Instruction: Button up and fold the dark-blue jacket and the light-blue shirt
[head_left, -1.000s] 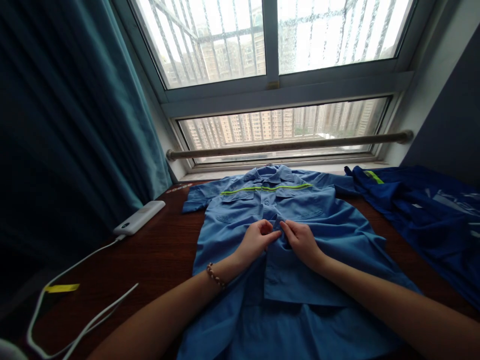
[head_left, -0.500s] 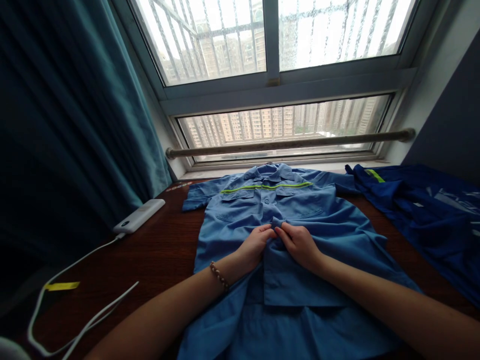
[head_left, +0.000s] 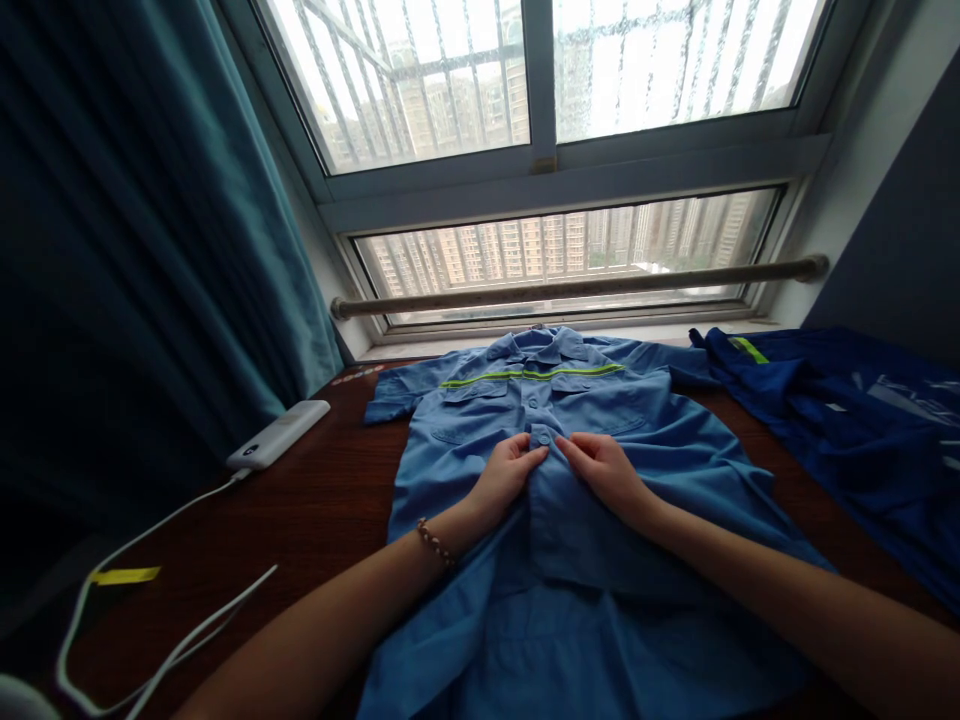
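A light blue short-sleeved work shirt (head_left: 645, 440) with a yellow-green reflective stripe lies face up on the dark wooden table (head_left: 300, 510), collar toward the window. My left hand (head_left: 510, 475) and my right hand (head_left: 604, 470) meet at the shirt's front placket, about mid-chest. Both hands have their fingers closed in a pinch on the placket fabric, just below a button. A beaded bracelet (head_left: 433, 540) sits on my left wrist.
A darker blue garment (head_left: 847, 420) lies on the table's right side. A white power bank (head_left: 279, 434) with a white cable (head_left: 150, 610) sits at the left, near a yellow tag (head_left: 124, 575). A teal curtain (head_left: 150, 250) hangs left; window and rail (head_left: 577, 290) behind.
My hands have shifted slightly up the placket toward the collar, and the raised fold of fabric between them has flattened out.
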